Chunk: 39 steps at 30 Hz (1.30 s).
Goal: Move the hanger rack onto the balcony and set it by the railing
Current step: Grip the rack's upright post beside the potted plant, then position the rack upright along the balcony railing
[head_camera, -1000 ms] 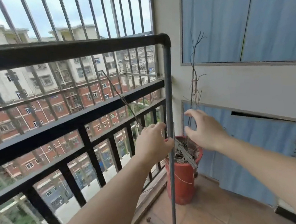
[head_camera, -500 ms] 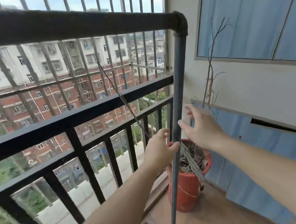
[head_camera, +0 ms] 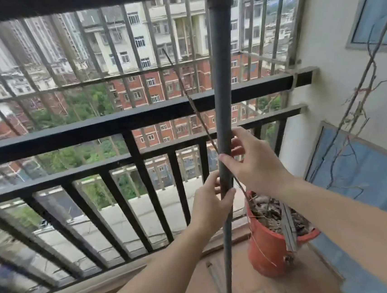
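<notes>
The hanger rack (head_camera: 221, 77) is a grey metal frame: its upright post runs from the top bar down to the tiled floor, just inside the black balcony railing (head_camera: 105, 126). My left hand (head_camera: 211, 202) curls around the post from the left, thumb across its front. Slightly higher up is my right hand (head_camera: 251, 158), which pinches the post from the right with thumb and fingers. The rack's foot is cut off at the bottom edge.
A red pot (head_camera: 271, 245) of dry twigs stands on the floor right of the post, one long twig leaning across the railing. White wall and blue panels (head_camera: 361, 177) close the right side. Outer window bars (head_camera: 131, 46) stand beyond the railing.
Both hands have closed in on the post: they hovered either side of it before and now grip it. The view has tilted down and nearer to the railing.
</notes>
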Each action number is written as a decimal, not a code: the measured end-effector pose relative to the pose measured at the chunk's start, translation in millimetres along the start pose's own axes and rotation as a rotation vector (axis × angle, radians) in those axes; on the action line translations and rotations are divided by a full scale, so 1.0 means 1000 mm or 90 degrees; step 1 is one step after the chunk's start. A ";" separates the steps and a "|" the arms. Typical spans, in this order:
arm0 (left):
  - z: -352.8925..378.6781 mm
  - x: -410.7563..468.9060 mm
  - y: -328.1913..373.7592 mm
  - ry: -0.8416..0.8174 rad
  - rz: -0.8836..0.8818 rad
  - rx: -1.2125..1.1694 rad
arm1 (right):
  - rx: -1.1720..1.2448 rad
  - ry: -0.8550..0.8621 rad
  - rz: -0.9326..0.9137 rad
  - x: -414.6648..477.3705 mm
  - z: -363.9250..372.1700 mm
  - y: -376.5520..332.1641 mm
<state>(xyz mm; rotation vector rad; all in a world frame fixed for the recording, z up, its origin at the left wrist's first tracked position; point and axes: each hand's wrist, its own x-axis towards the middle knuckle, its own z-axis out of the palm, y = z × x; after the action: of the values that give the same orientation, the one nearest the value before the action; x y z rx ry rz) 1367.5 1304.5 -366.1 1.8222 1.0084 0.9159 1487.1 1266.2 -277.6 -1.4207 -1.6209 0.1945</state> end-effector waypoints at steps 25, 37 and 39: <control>-0.008 0.064 -0.015 -0.016 0.006 0.001 | 0.025 -0.024 -0.061 0.055 0.008 0.042; -0.014 0.030 0.002 0.017 -0.054 0.249 | -0.280 -0.206 -0.039 0.024 -0.016 0.038; -0.029 0.018 0.003 0.051 -0.073 0.305 | -0.298 -0.246 -0.048 0.012 -0.018 0.038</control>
<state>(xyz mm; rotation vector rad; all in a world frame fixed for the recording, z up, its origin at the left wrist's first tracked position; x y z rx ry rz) 1349.9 1328.6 -349.0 2.0984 1.4634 0.7223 1527.4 1280.3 -285.9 -1.7446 -2.1346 0.0447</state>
